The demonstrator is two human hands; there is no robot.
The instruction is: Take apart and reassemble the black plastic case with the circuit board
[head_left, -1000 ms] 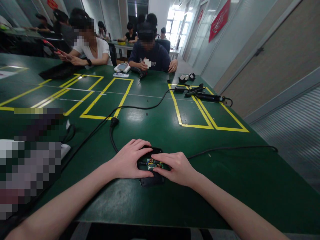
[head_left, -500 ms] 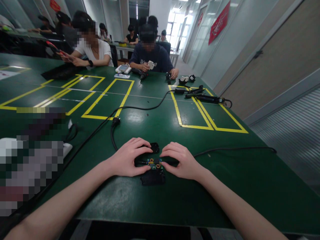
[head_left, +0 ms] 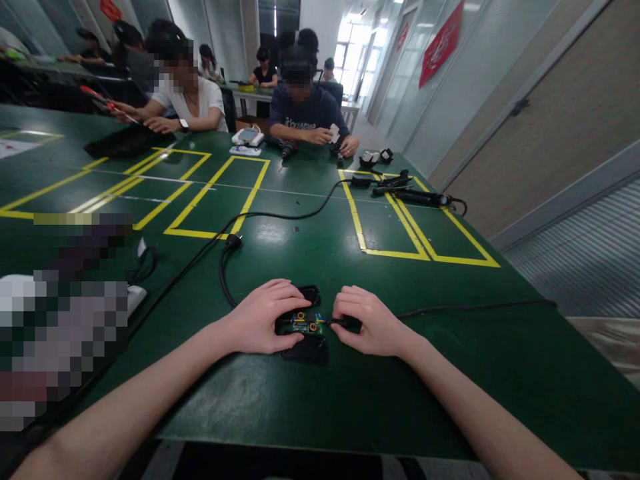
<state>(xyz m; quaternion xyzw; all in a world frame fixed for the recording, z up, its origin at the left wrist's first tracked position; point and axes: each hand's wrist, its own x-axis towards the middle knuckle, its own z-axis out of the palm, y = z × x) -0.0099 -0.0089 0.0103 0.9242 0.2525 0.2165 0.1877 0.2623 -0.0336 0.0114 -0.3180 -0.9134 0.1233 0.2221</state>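
A small green circuit board point(head_left: 313, 325) with copper-coloured ring coils and blue and yellow wires lies in front of me. My left hand point(head_left: 273, 317) curves round its left side, thumb at the near edge and fingers at the far edge. One black casing half point(head_left: 311, 295) lies beyond the board, beside my left fingertips. The nearer black casing half point(head_left: 306, 349) is by the left thumb. At the board's right end, my right hand point(head_left: 367, 321) pinches a black cable point(head_left: 425, 311) between thumb and fingers. How firmly the left fingers press is hard to see.
A black power plug point(head_left: 234, 241) lies past my left hand, its cord running towards that hand. A long black cord point(head_left: 280, 216) crosses the green table point(head_left: 390, 407). Black tools point(head_left: 410, 197) lie at the back right. Two people work opposite, near a drill point(head_left: 287, 149).
My right hand has shifted right, away from the board, pinching the cable. My left hand has moved slightly right around the board. Opposite, a person's hands have moved.
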